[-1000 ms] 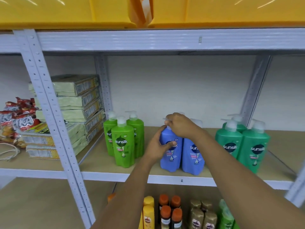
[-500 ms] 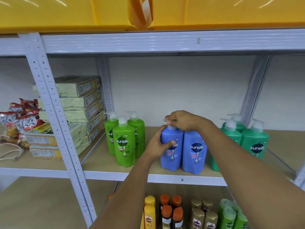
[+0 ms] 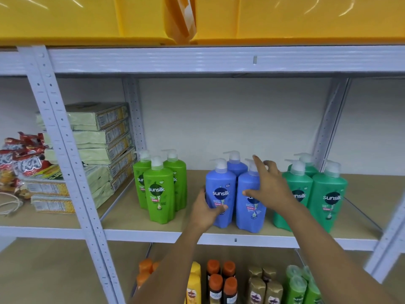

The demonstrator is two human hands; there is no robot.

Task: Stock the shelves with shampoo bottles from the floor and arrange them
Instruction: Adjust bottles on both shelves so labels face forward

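From the head view, our left hand (image 3: 205, 210) curls round the front-left blue bottle (image 3: 221, 194), thumb across its label, while our right hand (image 3: 268, 185) has its fingers spread and loose against the front-right blue bottle (image 3: 248, 200), gripping nothing that we can see. A third blue bottle (image 3: 236, 165) stands just behind the pair, so the three form a tight cluster at the middle of the shelf (image 3: 192, 224). We judge that we are at the arranging step: squaring this trio, labels forward. The next move calls for a gentle nudge, as the tall pump bottles may tip. Light green bottles (image 3: 158, 189) stand to the left and dark green bottles (image 3: 315, 191) to the right, each group apart. The shelf is pale board on a white metal frame against a white wall, with yellow bins (image 3: 285, 18) above, stacked packets (image 3: 96, 137) in the next bay and smaller bottles (image 3: 221, 281) below.
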